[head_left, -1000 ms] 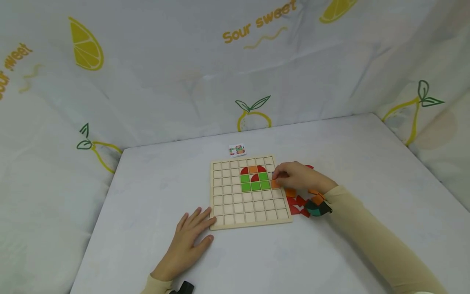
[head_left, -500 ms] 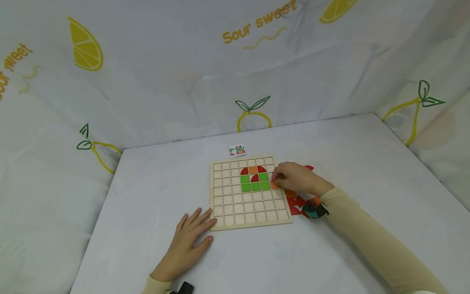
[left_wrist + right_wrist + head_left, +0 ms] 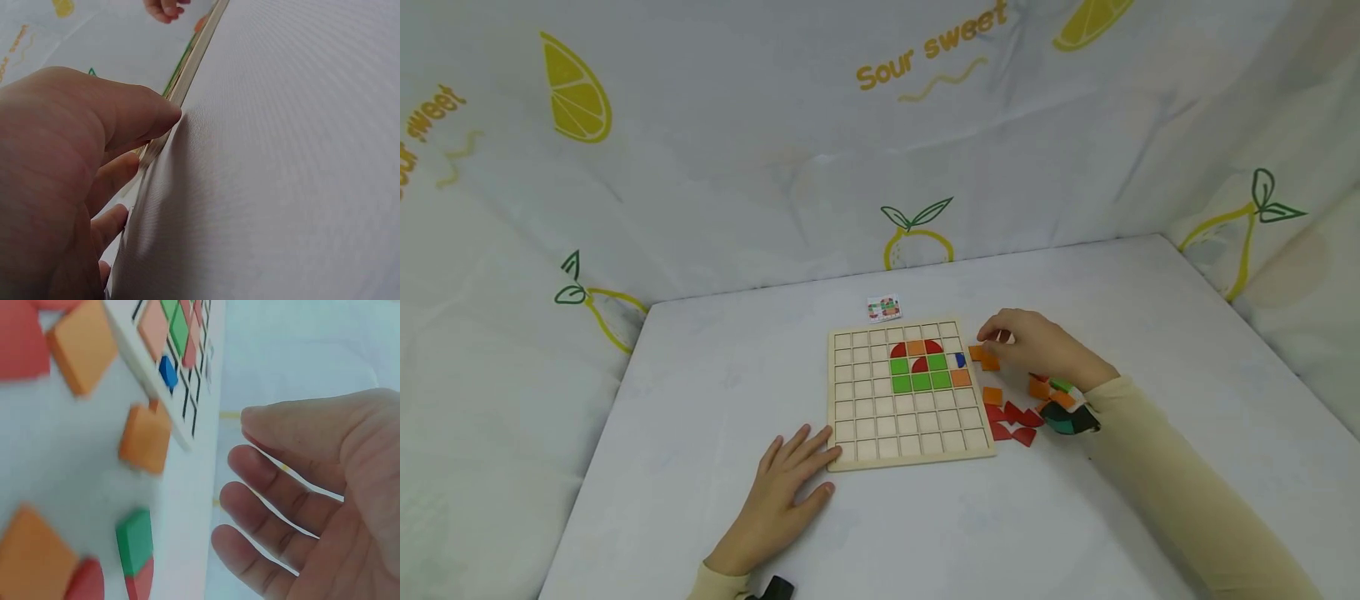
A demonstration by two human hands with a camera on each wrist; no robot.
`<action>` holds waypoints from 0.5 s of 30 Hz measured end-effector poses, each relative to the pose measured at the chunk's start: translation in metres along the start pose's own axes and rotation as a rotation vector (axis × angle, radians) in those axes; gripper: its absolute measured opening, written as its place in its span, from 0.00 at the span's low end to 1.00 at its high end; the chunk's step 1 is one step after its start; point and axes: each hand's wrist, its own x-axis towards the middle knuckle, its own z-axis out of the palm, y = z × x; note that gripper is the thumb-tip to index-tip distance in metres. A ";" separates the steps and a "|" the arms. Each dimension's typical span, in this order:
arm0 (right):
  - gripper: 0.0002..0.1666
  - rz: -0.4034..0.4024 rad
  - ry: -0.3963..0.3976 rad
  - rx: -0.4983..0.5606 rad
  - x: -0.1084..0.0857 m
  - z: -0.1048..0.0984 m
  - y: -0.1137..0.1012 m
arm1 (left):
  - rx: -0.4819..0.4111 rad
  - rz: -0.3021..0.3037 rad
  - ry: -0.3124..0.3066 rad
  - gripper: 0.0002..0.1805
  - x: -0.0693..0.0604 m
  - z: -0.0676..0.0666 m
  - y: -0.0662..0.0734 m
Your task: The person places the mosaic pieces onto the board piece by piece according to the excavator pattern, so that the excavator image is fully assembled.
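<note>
A wooden grid board (image 3: 868, 429) lies on the table with green, red and orange tiles in some cells. An orange tile (image 3: 961, 378) sits in a cell at the right end of the green row. Just above it is a small blue piece (image 3: 960, 360). My right hand (image 3: 1033, 340) hovers right of the board over loose tiles. In the right wrist view its fingers (image 3: 253, 503) are loosely bent, apart from the thumb, and hold nothing. My left hand (image 3: 782, 500) lies spread on the table, fingertips touching the board's lower left edge.
Loose orange tiles (image 3: 992, 396) and red pieces (image 3: 1024, 436) lie along the board's right side. More orange and green pieces lie beside my right wrist, partly hidden by it. A small printed pattern card (image 3: 884, 307) lies behind the board.
My right hand has let go of the orange tile, which stays in its cell, and has moved right off the board. The blue piece has come into sight. My left hand stays put.
</note>
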 end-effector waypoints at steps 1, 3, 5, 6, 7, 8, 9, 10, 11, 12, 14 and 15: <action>0.12 0.013 0.000 -0.011 -0.001 -0.002 0.002 | -0.001 -0.002 -0.001 0.26 0.000 0.000 0.000; 0.13 0.032 -0.012 -0.045 -0.002 -0.003 0.006 | -0.003 -0.005 -0.004 0.26 0.000 0.000 0.000; 0.15 0.054 -0.037 -0.077 -0.002 -0.002 0.008 | -0.004 -0.008 -0.006 0.26 -0.001 -0.001 0.001; 0.16 0.058 -0.050 -0.095 -0.003 0.000 0.009 | -0.002 -0.010 -0.006 0.27 -0.001 -0.001 0.001; 0.16 0.056 -0.063 -0.113 -0.003 0.001 0.010 | -0.002 -0.011 -0.006 0.27 -0.001 -0.001 0.001; 0.17 0.053 -0.073 -0.131 -0.003 0.004 0.010 | -0.001 -0.011 -0.007 0.26 -0.001 -0.001 0.001; 0.18 0.049 -0.079 -0.145 -0.003 0.006 0.010 | -0.002 -0.011 -0.006 0.26 -0.001 -0.001 0.001; 0.18 0.044 -0.081 -0.159 -0.003 0.008 0.009 | -0.002 -0.012 -0.006 0.26 -0.001 -0.001 0.001; 0.19 0.037 -0.081 -0.174 -0.003 0.011 0.009 | -0.003 -0.011 -0.006 0.26 -0.001 -0.001 0.001; 0.19 0.029 -0.077 -0.188 -0.003 0.013 0.009 | -0.004 -0.010 -0.005 0.26 -0.001 -0.001 0.001; 0.20 0.018 -0.067 -0.217 -0.004 0.016 0.007 | -0.005 -0.005 -0.003 0.26 -0.001 -0.001 0.001; 0.20 0.015 -0.060 -0.231 -0.004 0.017 0.006 | -0.005 -0.001 -0.001 0.26 -0.001 -0.001 0.001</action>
